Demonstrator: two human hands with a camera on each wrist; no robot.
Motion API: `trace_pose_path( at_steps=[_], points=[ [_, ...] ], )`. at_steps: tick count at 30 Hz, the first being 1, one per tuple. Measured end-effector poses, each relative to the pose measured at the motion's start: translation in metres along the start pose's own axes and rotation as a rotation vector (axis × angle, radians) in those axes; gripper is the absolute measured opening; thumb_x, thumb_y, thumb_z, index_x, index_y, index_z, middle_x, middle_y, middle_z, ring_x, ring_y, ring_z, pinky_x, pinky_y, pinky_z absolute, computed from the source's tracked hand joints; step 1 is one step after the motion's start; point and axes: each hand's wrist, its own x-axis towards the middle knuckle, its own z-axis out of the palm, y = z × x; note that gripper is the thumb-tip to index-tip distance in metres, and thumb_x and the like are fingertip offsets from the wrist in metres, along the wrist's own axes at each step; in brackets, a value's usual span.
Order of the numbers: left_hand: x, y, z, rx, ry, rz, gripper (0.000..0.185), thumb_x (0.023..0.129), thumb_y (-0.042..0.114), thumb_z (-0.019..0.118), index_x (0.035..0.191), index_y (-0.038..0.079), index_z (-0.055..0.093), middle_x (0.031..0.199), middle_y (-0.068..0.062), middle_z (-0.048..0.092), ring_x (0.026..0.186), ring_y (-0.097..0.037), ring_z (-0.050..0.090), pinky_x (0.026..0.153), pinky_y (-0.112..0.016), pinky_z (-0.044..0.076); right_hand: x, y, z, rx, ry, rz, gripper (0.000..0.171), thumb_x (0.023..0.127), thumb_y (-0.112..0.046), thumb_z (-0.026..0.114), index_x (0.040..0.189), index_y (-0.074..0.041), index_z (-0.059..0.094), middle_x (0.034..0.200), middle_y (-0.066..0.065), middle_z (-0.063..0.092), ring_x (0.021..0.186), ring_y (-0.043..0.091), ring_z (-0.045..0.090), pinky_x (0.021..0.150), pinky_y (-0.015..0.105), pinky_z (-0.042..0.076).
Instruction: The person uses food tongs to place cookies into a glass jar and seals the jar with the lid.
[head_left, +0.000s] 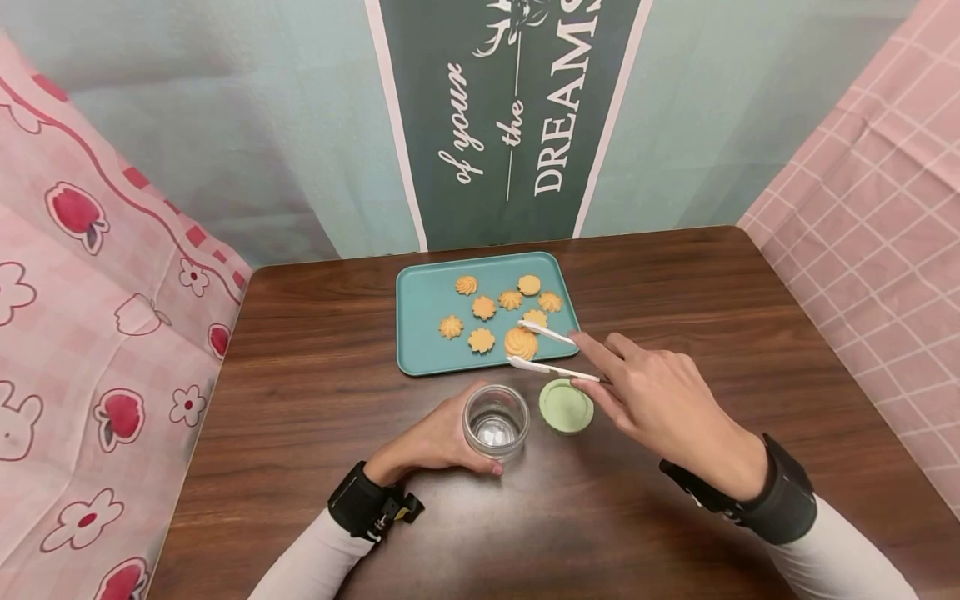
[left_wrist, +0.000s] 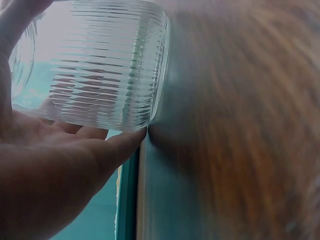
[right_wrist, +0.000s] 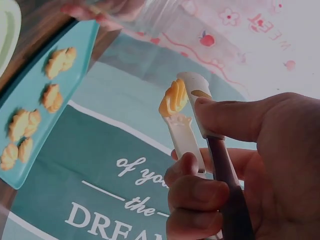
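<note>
My left hand (head_left: 438, 442) curls round a ribbed clear glass jar (head_left: 495, 421) that stands open on the wooden table; in the left wrist view the jar (left_wrist: 107, 65) fills the frame against my palm (left_wrist: 55, 170). My right hand (head_left: 660, 400) grips white tongs (head_left: 551, 350), and their tips pinch a swirled cookie (head_left: 521, 342) at the near edge of the teal tray (head_left: 420, 333). The right wrist view shows the tongs (right_wrist: 192, 125) holding that cookie (right_wrist: 173, 97). Several more cookies (head_left: 483, 307) lie on the tray. A pale green lid (head_left: 566, 406) lies beside the jar.
The dark wooden table (head_left: 300, 375) is hemmed in by pink patterned cloth (head_left: 90, 317) on the left and pink checked cloth (head_left: 877, 208) on the right. A green banner (head_left: 510, 117) with white lettering hangs behind the tray.
</note>
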Motion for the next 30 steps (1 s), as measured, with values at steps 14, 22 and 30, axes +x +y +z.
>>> trace_pose_path(
  at_steps=[14, 22, 30],
  points=[
    [-0.001, 0.001, 0.001, 0.021, 0.026, -0.035, 0.095, 0.067, 0.016, 0.102, 0.147, 0.015, 0.050, 0.134, -0.007, 0.068, 0.126, -0.027, 0.064, 0.115, -0.046, 0.047, -0.006, -0.017, -0.006, 0.029, -0.080, -0.057, 0.062, 0.111, -0.058, 0.031, 0.141, -0.016, 0.066, 0.083, -0.005, 0.054, 0.049, -0.001, 0.030, 0.044, 0.020, 0.023],
    [0.000, 0.000, 0.002, 0.065, 0.047, -0.033, 0.104, 0.066, 0.016, 0.102, 0.153, 0.015, 0.045, 0.138, 0.000, 0.064, 0.127, -0.016, 0.061, 0.115, -0.038, 0.047, -0.009, -0.023, -0.007, 0.038, -0.178, -0.076, 0.050, 0.109, -0.052, 0.053, 0.142, -0.017, 0.066, 0.086, -0.004, 0.057, 0.051, -0.001, 0.033, 0.045, 0.019, 0.025],
    [0.000, 0.000, 0.003, 0.074, 0.073, -0.038, 0.099, 0.066, 0.015, 0.101, 0.149, 0.015, 0.048, 0.134, 0.001, 0.065, 0.124, -0.014, 0.062, 0.111, -0.035, 0.050, -0.010, -0.025, -0.003, 0.035, -0.204, -0.092, 0.050, 0.103, -0.048, 0.065, 0.139, -0.014, 0.069, 0.084, -0.006, 0.055, 0.052, 0.000, 0.029, 0.045, 0.018, 0.023]
  ],
)
